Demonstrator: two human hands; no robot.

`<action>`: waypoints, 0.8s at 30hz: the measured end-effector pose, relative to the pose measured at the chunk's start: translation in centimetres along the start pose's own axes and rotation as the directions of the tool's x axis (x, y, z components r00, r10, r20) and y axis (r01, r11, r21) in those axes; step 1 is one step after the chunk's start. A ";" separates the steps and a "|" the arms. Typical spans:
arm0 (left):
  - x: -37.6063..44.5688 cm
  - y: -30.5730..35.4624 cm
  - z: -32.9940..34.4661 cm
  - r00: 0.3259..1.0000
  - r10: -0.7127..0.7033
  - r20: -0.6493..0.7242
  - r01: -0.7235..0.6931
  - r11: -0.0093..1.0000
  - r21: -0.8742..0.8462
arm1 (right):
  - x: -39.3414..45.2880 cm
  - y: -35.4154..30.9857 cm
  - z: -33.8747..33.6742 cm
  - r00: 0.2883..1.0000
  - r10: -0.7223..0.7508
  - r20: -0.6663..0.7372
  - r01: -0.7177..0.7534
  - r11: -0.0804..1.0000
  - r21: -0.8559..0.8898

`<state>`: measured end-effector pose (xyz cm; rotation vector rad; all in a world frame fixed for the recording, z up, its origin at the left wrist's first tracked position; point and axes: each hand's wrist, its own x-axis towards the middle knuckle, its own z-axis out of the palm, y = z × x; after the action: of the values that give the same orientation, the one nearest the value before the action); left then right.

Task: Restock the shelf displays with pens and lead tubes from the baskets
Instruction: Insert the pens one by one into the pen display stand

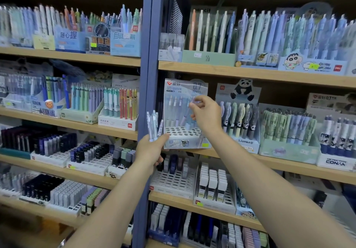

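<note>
Step in hand: a pen [189,113] is being seated in the 0.7 mm display box [185,137], judged the pen-filling stage of restocking.
Display box: set at the left end of the middle shelf [269,161], beside the blue upright [149,74]; front holes mostly vacant, a few pens at the back.
Right hand [207,113]: fingers pinched round the pen's upper end.
Left hand [152,149]: closed round a bundle of spare pens [153,125], touching the box's lower left corner.
Next move: the tip is to be lined up over a vacant hole, pressed down, then another pen drawn from the bundle.
Baskets: not seen.
</note>
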<state>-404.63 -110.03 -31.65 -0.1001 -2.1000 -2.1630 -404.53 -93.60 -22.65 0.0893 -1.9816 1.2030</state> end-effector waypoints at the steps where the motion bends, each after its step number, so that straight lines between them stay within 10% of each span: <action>1: -0.1 -0.1 0.1 1.000 0.000 0.000 0.000 1.000 -0.012 | 0.0 -0.1 0.0 1.000 -0.011 -0.001 0.011 1.000 -0.008; 24: -0.7 -0.2 -0.2 0.999 0.019 0.036 -0.018 1.000 -0.026 | 0.8 2.0 0.3 0.969 -0.211 0.127 0.247 0.824 -0.510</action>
<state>-403.93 -110.17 -31.93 -0.1613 -2.0820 -2.1945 -406.11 -92.55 -23.62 0.0865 -2.2159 0.4809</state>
